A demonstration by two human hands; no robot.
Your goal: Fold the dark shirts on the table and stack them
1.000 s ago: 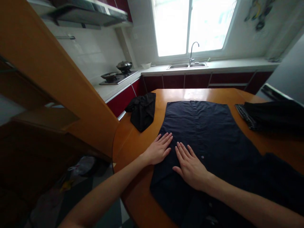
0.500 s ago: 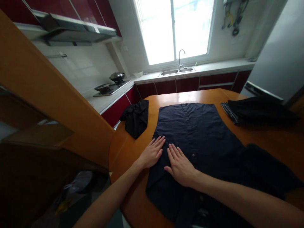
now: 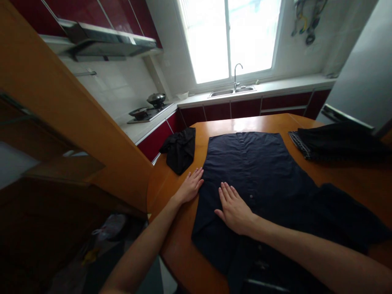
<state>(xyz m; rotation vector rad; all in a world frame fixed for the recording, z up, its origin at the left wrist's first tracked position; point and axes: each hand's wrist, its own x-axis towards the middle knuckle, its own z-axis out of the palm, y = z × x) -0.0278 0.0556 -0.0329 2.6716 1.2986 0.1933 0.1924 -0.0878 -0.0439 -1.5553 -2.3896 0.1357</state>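
The right hand (image 3: pixel 235 209) lies flat and open on the navy shirt (image 3: pixel 269 175), left of its button line; the left hand (image 3: pixel 190 186), also flat with fingers extended, sits at the shirt's left edge. The shirt is spread across the wooden table (image 3: pixel 180 249), between a crumpled black cloth (image 3: pixel 181 153) on the left and folded dark fabric (image 3: pixel 337 142) on the right.

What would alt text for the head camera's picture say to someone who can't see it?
A person's right hand lies flat on a dark blue garment spread over a wooden table, the left hand at the garment's left edge. A crumpled black cloth lies left, folded dark fabric right; behind are a stove, sink and window.
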